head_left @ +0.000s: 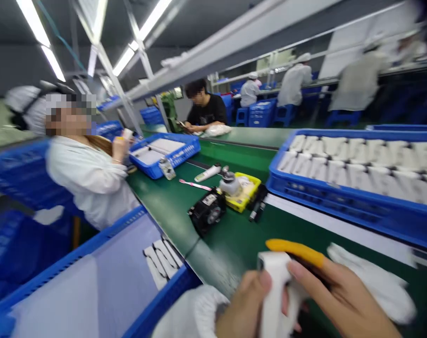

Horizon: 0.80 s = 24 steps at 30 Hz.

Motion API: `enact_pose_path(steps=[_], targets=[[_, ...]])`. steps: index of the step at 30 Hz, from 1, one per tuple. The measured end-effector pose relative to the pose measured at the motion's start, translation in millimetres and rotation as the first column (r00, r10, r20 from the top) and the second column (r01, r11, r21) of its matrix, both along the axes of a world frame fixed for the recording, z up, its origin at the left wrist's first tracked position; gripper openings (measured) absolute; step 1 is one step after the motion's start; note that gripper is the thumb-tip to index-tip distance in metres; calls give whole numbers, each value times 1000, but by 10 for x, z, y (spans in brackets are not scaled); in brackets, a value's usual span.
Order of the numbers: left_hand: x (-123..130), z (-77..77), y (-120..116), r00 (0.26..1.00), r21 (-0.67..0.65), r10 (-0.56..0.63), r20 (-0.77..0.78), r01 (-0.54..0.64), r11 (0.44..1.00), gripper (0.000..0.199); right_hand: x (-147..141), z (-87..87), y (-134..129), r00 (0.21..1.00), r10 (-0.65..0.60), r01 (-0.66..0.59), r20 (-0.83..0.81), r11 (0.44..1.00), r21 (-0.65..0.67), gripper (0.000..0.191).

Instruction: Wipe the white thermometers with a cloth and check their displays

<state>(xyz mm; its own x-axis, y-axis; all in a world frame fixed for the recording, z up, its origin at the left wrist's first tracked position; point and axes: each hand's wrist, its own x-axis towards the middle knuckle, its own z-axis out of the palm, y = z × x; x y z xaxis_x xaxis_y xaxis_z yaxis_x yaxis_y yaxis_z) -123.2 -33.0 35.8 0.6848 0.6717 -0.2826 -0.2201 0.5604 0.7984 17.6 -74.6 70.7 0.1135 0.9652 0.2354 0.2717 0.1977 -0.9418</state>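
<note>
A white plastic housing point(274, 286) with a dark slot near its top is held upright at the lower middle of the view. My left hand point(243, 300) is closed around its left side, thumb on the front. From the right, my right hand point(343, 291) grips the same part, its thumb near the top edge. A yellow finger cot covers one finger of that hand and reaches behind the housing. Blur and the hands hide the part's lower end. A white cloth or glove point(375, 281) lies on the green bench just beyond my right hand.
Right, a blue crate point(305, 192) holds rows of white parts. Lower left, another blue crate point(104, 244) has white sheets and several white parts with black edging. A black device point(208, 211), yellow tray point(239, 206), pump bottle point(230, 184) and pink toothbrush point(195, 184) occupy the bench. Co-workers sit nearby.
</note>
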Motion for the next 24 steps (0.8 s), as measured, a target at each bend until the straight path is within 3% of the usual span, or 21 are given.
enact_pose_path(steps=[3, 7, 11, 16, 24], targets=[[-68, 265, -80, 997, -78, -37, 65, 42, 996, 65, -120, 275, -93, 959, 40, -71, -282, 993, -99, 22], [-185, 440, -116, 979, -81, -157, 127, 168, 982, 60, -212, 496, -179, 929, -8, -48, -370, 989, -140, 18], [-253, 460, -177, 976, -33, -193, 105, 198, 980, 58, -249, 615, -269, 916, -91, 24, -392, 985, -172, 18], [-280, 470, -197, 980, 69, -195, 29, 193, 979, 56, -291, 632, -311, 888, -100, 40, -449, 989, -140, 22], [-278, 464, -201, 984, 72, -171, 59, 166, 983, 53, -284, 636, -306, 890, -113, 63, -441, 990, -128, 19]])
